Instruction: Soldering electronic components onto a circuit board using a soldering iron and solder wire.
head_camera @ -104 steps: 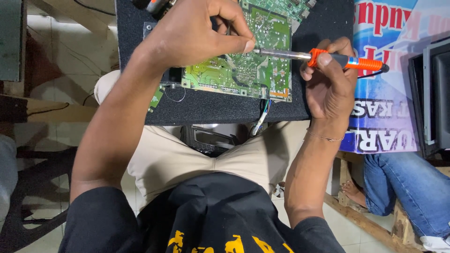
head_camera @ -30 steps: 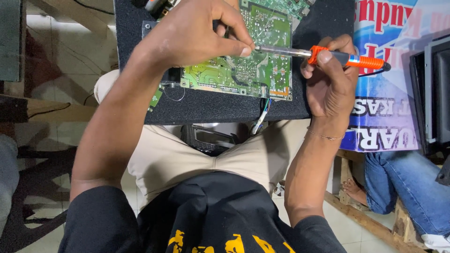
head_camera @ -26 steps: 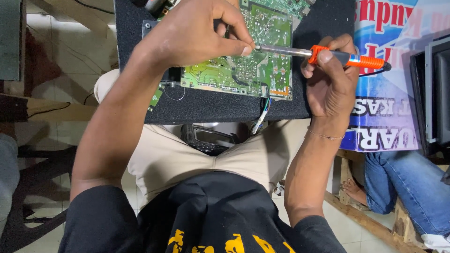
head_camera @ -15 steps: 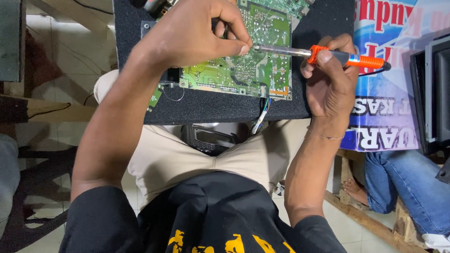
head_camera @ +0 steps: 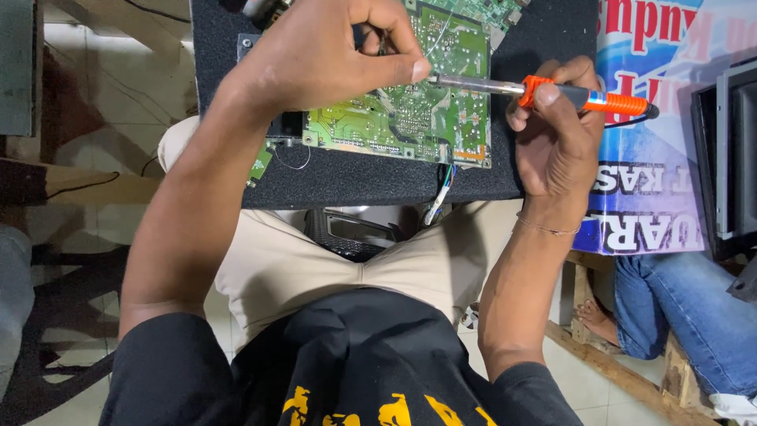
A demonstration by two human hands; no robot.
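A green circuit board (head_camera: 394,118) lies on a black foam pad (head_camera: 355,177) across my lap. My right hand (head_camera: 556,134) grips an orange-handled soldering iron (head_camera: 583,96), whose metal shaft (head_camera: 473,83) runs left and level toward the board. My left hand (head_camera: 323,51) rests over the board with fingers curled. Its thumb and forefinger are pinched together at the iron's tip, and a thin solder wire (head_camera: 441,28) seems to run up from them. The tip itself is hidden behind the thumb.
Coloured wires (head_camera: 438,193) hang off the pad's near edge. A printed banner (head_camera: 654,158) stands at the right beside a dark monitor frame (head_camera: 729,150). Another person's jeans-clad leg (head_camera: 686,315) and bare foot rest on wooden planks at lower right.
The iron and both hands have shifted only slightly over the board. The left fingers stay pinched at the iron's tip throughout.
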